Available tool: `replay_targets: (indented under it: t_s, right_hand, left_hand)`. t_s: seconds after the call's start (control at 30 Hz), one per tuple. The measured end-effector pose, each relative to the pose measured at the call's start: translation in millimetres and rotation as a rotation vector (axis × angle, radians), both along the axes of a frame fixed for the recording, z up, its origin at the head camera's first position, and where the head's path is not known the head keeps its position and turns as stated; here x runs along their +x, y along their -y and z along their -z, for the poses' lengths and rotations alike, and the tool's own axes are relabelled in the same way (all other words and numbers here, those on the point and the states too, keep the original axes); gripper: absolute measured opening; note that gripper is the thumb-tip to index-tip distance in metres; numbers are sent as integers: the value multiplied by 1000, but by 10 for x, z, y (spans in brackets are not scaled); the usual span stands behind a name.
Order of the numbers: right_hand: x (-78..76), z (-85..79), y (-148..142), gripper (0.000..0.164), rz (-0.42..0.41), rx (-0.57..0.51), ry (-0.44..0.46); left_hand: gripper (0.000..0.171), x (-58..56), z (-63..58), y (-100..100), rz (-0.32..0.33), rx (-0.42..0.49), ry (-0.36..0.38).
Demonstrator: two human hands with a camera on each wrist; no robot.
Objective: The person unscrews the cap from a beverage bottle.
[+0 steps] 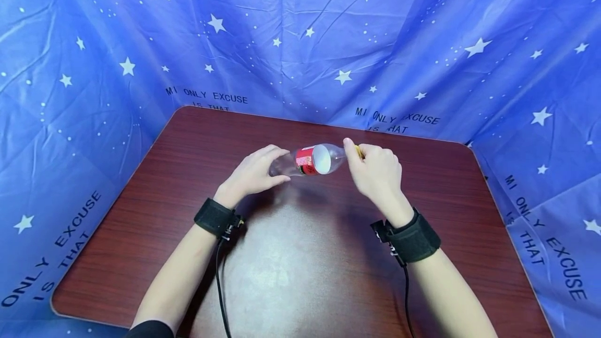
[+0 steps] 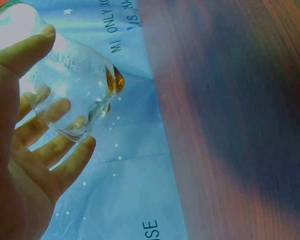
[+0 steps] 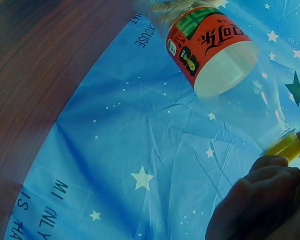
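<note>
A person's two bare hands are holding a clear plastic bottle sideways above the middle of a dark red wood-grain surface, its base pointing left and its neck pointing right. The left hand is cupping the base, thumb lying along the near side and fingers curling round the far side, probably steadying that end. The right hand is gripping the yellow cap, its fingers and thumb bending round it, which seems to be giving a firm purchase on the neck. A red label is circling the bottle's middle, between the two grips. The right hand is hiding much of the cap, so whether it is sitting tight or loose is hard to tell. Black bands are wrapping both wrists, and a blue star-printed cloth is hanging beyond the surface's far edge.
</note>
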State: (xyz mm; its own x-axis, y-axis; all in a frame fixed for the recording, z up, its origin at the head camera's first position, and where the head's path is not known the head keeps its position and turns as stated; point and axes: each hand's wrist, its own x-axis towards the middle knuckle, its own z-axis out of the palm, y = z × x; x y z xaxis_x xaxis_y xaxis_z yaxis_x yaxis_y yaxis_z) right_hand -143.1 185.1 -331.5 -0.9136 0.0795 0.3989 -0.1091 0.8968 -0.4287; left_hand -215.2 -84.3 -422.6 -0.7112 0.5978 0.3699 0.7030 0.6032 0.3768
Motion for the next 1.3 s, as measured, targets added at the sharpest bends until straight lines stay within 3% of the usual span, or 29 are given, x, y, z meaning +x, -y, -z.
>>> replay_targets:
  t_s: [0.23,0.5,0.87,1.3]
  right_hand:
    - [13,34,-17,62,-40,-40,-94]
    - [49,79,-26,54,-91,-30,-75]
    - [80,136,-115,41,-205,122,19]
    - [96,166,-238,24,-423,200,49]
  left_hand:
    - [61,7,-1,-8,0,10,-20]
    - [51,14,13,-10,6,9,-56]
    - [47,31,38,-14,17,-17,1]
    - [50,44,74,6,30,-44,71]
